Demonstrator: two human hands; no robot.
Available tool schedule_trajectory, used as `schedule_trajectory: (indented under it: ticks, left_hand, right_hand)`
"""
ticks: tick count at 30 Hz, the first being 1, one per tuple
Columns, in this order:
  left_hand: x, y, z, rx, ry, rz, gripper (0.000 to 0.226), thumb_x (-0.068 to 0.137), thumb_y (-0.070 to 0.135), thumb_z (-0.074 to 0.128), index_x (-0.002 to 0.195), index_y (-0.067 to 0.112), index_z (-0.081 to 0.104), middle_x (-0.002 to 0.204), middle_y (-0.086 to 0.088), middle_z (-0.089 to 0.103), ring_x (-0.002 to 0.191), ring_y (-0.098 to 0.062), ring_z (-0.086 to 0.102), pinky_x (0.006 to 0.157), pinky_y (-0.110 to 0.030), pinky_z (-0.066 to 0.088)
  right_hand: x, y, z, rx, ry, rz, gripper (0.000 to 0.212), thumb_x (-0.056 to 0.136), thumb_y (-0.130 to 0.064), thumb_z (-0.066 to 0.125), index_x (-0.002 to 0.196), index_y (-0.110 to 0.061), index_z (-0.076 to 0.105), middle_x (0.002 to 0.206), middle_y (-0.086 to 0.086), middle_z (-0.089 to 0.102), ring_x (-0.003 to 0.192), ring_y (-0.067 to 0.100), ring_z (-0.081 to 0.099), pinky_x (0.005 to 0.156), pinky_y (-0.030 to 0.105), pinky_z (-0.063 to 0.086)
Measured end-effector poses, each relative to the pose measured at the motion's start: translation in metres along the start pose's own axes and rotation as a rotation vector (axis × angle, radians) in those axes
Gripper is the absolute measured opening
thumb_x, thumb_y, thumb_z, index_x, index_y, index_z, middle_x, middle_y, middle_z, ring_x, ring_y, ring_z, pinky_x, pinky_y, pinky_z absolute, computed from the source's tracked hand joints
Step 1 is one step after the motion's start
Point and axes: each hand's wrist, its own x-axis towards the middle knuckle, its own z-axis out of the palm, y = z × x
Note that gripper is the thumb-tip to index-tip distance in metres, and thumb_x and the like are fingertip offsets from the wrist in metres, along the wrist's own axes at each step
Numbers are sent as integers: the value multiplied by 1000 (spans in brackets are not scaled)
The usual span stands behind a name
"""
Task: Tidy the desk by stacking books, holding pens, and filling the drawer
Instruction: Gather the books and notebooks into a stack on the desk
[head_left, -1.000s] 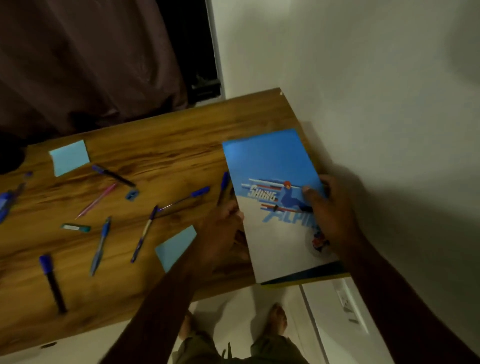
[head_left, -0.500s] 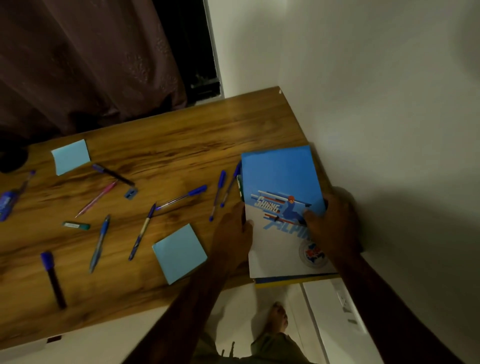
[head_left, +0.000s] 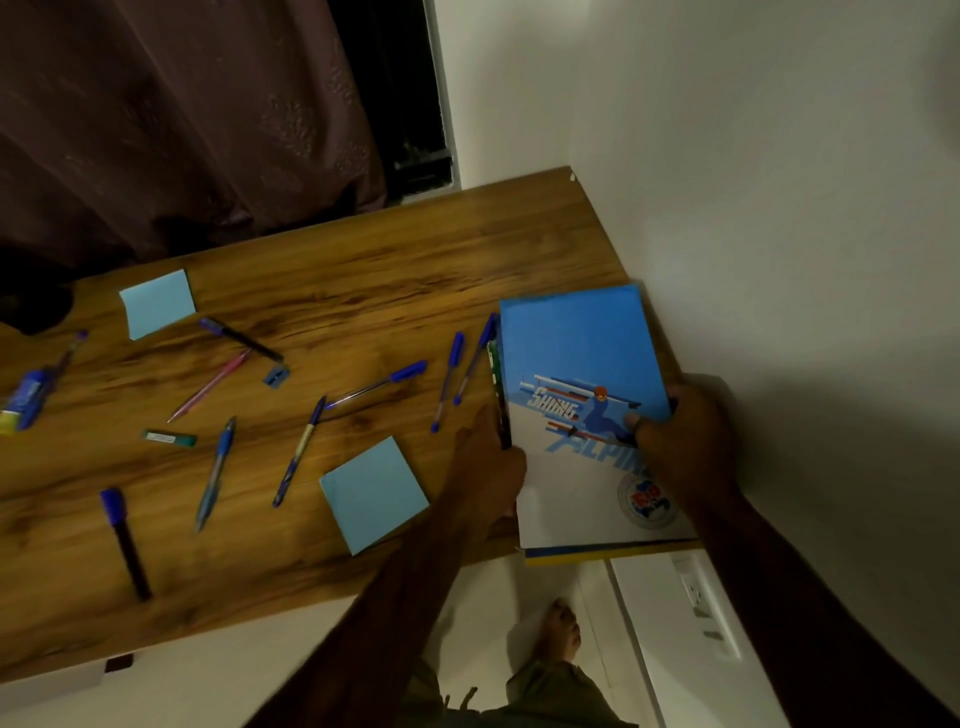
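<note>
A blue-and-white book with a skier on its cover (head_left: 576, 353) lies on top of a small book stack at the right end of the wooden desk (head_left: 337, 270), against the wall. My right hand (head_left: 685, 441) grips the top book's right edge, thumb on the cover. My left hand (head_left: 488, 462) presses against the stack's left side. Several blue pens (head_left: 382, 384) lie scattered over the desk, with a pink pen (head_left: 210, 384) and a dark marker (head_left: 124, 540) among them.
Two light-blue sticky-note pads (head_left: 374, 493) (head_left: 156, 301) lie on the desk, plus a small sharpener (head_left: 275, 375), an eraser (head_left: 169, 438) and a glue stick (head_left: 26, 397) at the left edge. A wall runs along the right, a curtain (head_left: 182, 114) behind. My foot (head_left: 558, 634) shows below.
The skier book has moved right and back, settling squarely onto the stack by the wall. Both hands followed it, and the nearer sticky-note pad is now uncovered.
</note>
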Motion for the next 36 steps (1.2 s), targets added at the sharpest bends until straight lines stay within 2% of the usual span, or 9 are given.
schedule_trajectory:
  ticks: [2, 5, 11, 14, 19, 26, 29, 31, 36]
  left_hand:
    - [0, 3, 4, -82, 57, -97, 24, 96, 9, 47, 113, 25, 47, 115, -6, 64, 98, -24, 66, 69, -42, 62]
    - [1, 11, 6, -184, 50, -181, 22, 98, 15, 49, 120, 18, 51, 112, -10, 64, 97, -25, 65, 54, -30, 53]
    - [1, 12, 2, -176, 50, -117, 22, 95, 8, 54, 117, 13, 59, 107, -9, 68, 92, -23, 66, 69, -34, 57]
    - [1, 10, 1, -164, 66, -92, 21, 93, 8, 58, 114, 9, 60, 102, -10, 69, 89, -27, 69, 71, -41, 61]
    - [0, 11, -5, -241, 55, -105, 8, 94, 7, 57, 94, 7, 65, 100, -19, 72, 91, -31, 71, 80, -43, 60]
    - [-3, 11, -8, -288, 36, -77, 17, 95, 11, 54, 107, 2, 63, 99, -32, 67, 79, -33, 64, 63, -37, 50]
    - [-2, 7, -10, -320, 41, -64, 21, 99, 17, 51, 108, 1, 61, 79, -17, 71, 67, -23, 68, 59, -30, 51]
    - [-4, 6, -10, -359, 16, -34, 21, 101, 18, 50, 105, 2, 63, 70, -7, 72, 58, -17, 70, 52, -26, 52]
    - [-7, 6, -8, -472, -50, 5, 20, 103, 20, 49, 112, 15, 66, 102, -10, 77, 90, -24, 75, 74, -38, 59]
  right_hand:
    - [1, 2, -1, 2, 8, 5, 36, 80, -25, 78, 112, -14, 66, 106, 5, 74, 89, 25, 73, 71, 40, 62]
    - [1, 6, 0, 19, 8, 1, 37, 77, -28, 76, 111, -17, 66, 104, 4, 74, 89, 23, 73, 70, 42, 63]
    - [-2, 5, -6, 54, -30, 40, 31, 80, -17, 77, 109, -10, 69, 104, 8, 75, 88, 25, 74, 67, 36, 61]
    - [-1, 6, -8, 68, -32, 39, 27, 77, -16, 79, 102, -13, 70, 100, 8, 76, 83, 23, 74, 67, 41, 63]
    - [-2, 4, -8, 81, -42, 81, 31, 72, -19, 81, 101, -15, 70, 95, 5, 75, 79, 23, 73, 66, 44, 63]
    - [-1, 4, -13, 141, -91, 124, 27, 71, -20, 81, 94, -17, 68, 92, 4, 75, 75, 22, 73, 65, 45, 63]
    - [-1, 2, -16, 178, -116, 132, 27, 71, -19, 80, 95, -16, 69, 91, 4, 75, 74, 22, 73, 67, 45, 63]
    - [-3, -1, -19, 239, -142, 145, 18, 75, -13, 79, 85, -20, 66, 88, 4, 74, 75, 23, 73, 70, 46, 63]
    - [-6, -9, -23, 314, -155, 132, 29, 78, 0, 73, 73, -25, 59, 81, 2, 70, 78, 27, 72, 75, 49, 62]
